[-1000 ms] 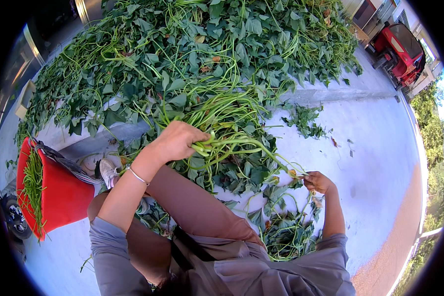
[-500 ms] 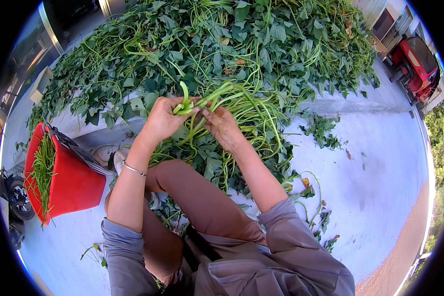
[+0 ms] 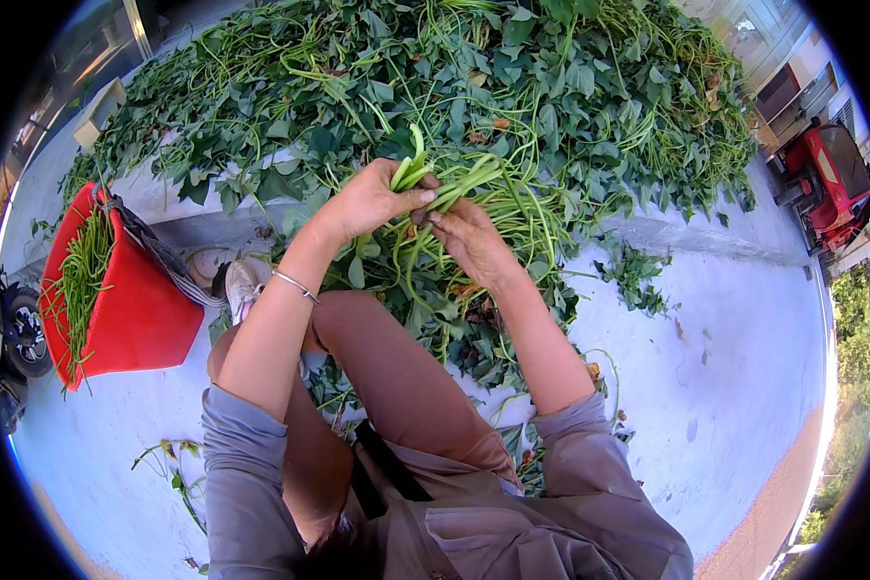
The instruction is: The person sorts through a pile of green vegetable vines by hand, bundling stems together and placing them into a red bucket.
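My left hand (image 3: 369, 201) is closed around a small bunch of thick green stems (image 3: 414, 172), whose ends stick up past the fingers. Close against it, my right hand (image 3: 474, 246) pinches a bundle of long vine stems (image 3: 469, 184) that loops away to the right. The two hands' fingertips almost meet, and exactly where they grip is partly hidden. Below and behind them hang more tangled stems (image 3: 532, 217) with leaves. Past the hands rises a big heap of leafy green vines (image 3: 435, 87), which look like sweet potato vines, lying on a low concrete ledge.
To the left leans a red bucket (image 3: 150, 314) holding many cut green stems (image 3: 85, 266), with a dark strap at its rim. Loose leaves (image 3: 638, 275) lie on the pale concrete floor (image 3: 725, 387). A red vehicle (image 3: 831, 179) stands at the far right, a wheel (image 3: 27, 329) at the far left.
Both hands have shifted right in the picture with the stems still in them. The view itself has turned a little, so the bucket and heap sit differently.
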Demonstrator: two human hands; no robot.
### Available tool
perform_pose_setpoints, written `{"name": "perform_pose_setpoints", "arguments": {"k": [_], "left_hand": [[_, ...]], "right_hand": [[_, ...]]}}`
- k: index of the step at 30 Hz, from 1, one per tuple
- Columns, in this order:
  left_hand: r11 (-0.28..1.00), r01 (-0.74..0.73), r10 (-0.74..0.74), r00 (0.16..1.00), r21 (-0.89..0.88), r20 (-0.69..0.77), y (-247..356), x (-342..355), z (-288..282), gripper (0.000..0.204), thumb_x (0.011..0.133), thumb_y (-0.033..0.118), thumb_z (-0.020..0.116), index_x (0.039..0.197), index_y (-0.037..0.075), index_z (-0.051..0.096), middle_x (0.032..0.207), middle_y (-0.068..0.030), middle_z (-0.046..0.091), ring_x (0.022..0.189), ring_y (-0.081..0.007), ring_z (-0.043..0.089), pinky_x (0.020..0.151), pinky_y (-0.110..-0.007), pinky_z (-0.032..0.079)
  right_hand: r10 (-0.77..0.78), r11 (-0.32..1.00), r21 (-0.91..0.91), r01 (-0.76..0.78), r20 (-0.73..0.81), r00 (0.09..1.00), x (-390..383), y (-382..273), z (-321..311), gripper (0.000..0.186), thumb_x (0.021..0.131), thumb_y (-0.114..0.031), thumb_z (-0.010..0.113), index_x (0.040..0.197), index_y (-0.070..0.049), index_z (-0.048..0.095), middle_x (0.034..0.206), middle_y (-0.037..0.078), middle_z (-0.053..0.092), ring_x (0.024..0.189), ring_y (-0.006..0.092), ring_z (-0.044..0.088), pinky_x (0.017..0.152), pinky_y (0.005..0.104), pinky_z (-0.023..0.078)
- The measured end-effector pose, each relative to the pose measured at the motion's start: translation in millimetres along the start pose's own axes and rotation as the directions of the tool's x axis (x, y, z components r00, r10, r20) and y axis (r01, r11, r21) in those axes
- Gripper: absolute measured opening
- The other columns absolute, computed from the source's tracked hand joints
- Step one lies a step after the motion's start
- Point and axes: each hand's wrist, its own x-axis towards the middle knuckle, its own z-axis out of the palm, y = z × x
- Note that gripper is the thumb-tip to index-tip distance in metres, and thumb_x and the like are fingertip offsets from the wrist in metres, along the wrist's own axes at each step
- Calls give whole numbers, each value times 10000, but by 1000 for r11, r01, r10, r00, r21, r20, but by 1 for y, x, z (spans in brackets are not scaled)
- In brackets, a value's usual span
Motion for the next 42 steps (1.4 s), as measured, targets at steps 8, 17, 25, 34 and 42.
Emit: {"name": "perform_pose_setpoints", "arguments": {"k": [8,17,25,34,42], "left_hand": [[965,83,-34,980,251,-195,-5,1,-23,199,776,136,642,889,-23,601,634,5,533,569,-64,461,533,-227,390],[948,107,-73,990,300,-120,-7,-7,-29,210,772,124,649,926,-17,629,735,8,594,600,-50,469,553,-210,402],[994,-40,62,970,100,-233,13,4,-43,178,791,115,599,920,-6,619,645,-25,579,544,-78,483,503,-235,394],[974,107,-129,987,201,100,84,58,6,247,806,91,536,1034,3,576,785,-68,648,485,-56,427,435,-197,340],[604,55,442,807,795,-392,147,-12,-23,262,803,307,589,860,60,655,660,-32,623,618,-96,537,636,-283,443]], "right_hand": [[291,888,321,-329,160,943,-14,-17,-15,292,910,-295,441,862,-10,488,555,-32,339,424,65,292,404,217,256],[330,944,-28,-329,62,942,-12,-48,-64,243,893,-265,480,787,-47,481,540,-52,350,401,50,272,348,202,192],[-129,963,224,148,-98,987,-130,-132,-174,278,889,-291,482,940,-18,492,507,-52,263,395,35,224,301,163,186],[-221,957,145,253,-203,954,-6,-15,41,327,903,-269,443,1051,19,493,910,135,575,814,238,568,772,396,476],[-313,886,262,384,-274,909,-22,-76,-7,271,916,-291,419,829,-37,456,591,16,401,469,88,337,419,218,290]]}}
